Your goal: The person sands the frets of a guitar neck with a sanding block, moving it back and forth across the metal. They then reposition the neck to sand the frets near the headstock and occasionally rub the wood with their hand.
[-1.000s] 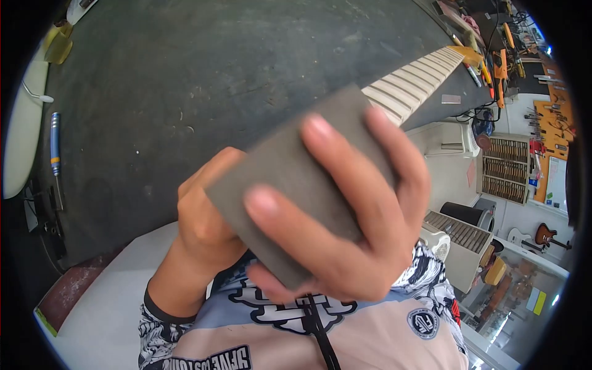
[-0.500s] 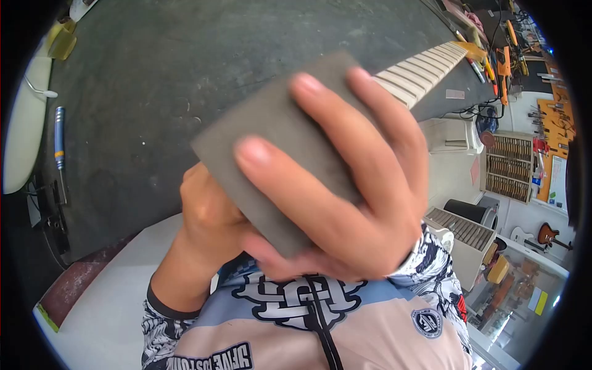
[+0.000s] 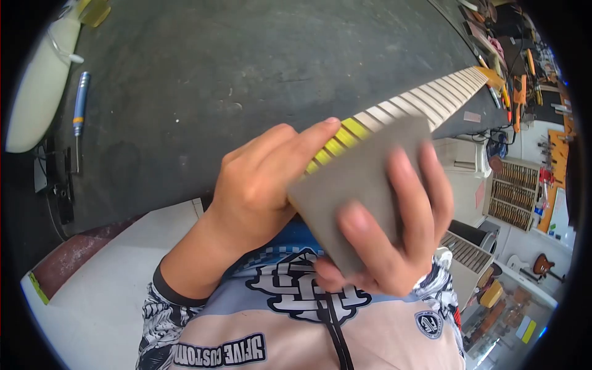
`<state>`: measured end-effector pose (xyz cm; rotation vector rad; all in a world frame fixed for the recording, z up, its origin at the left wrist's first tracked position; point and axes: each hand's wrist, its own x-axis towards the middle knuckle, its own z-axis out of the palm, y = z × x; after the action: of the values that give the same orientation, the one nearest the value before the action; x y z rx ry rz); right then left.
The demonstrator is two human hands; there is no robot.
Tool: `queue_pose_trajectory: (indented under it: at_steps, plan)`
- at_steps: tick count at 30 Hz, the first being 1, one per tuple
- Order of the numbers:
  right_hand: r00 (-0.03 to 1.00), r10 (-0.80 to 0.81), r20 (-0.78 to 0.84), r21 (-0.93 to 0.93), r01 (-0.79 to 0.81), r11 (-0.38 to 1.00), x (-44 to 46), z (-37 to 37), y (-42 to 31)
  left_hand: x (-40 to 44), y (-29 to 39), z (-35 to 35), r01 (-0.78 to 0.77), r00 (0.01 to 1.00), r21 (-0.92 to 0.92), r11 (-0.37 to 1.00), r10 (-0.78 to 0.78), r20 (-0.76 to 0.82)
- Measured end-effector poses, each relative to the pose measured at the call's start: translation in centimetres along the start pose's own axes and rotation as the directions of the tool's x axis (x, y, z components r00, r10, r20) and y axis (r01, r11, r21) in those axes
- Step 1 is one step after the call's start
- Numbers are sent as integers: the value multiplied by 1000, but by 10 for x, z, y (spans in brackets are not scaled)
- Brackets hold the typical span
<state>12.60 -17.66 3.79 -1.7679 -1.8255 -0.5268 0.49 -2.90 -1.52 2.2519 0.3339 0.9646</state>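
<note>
A pale guitar neck [image 3: 425,98] with dark fret lines runs diagonally up to the right, its orange-brown headstock [image 3: 490,76] at the far end. Yellow-green colour covers a section [image 3: 336,145] near my hands. My left hand [image 3: 265,172] is closed round the near part of the neck, one finger along its edge. In my right hand [image 3: 394,234] is a flat grey block [image 3: 348,179], slightly blurred, with spread fingers on its face and the thumb at its lower edge. The block covers part of the neck, and any contact between them is hidden.
On the dark worktop [image 3: 185,74] lies a blue-handled screwdriver [image 3: 80,108] at left, beside a pale curved object [image 3: 43,86]. Pens and tools [image 3: 505,98] lie at the upper right. Beyond are a drawer rack [image 3: 513,191] and hanging guitars [image 3: 542,265].
The grey block and my right hand have moved right and down, uncovering the yellow-green section. My left hand now shows further right, more of it visible. The view has shifted a little.
</note>
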Motion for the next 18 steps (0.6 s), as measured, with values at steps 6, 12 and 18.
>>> queue_pose_trajectory:
  at_steps: [6,12,18]
  plan:
    - [961,101,-259,23,-98,995,-43,-2,-10,4,0,2,-9,999,-67,998,6,-38]
    - [981,80,-179,12,-80,997,-28,2,-11,4,0,1,-23,999,-72,997,20,-41]
    - [993,12,120,8,-13,1000,35,-1,0,-6,-7,6,-81,994,-125,989,71,-81]
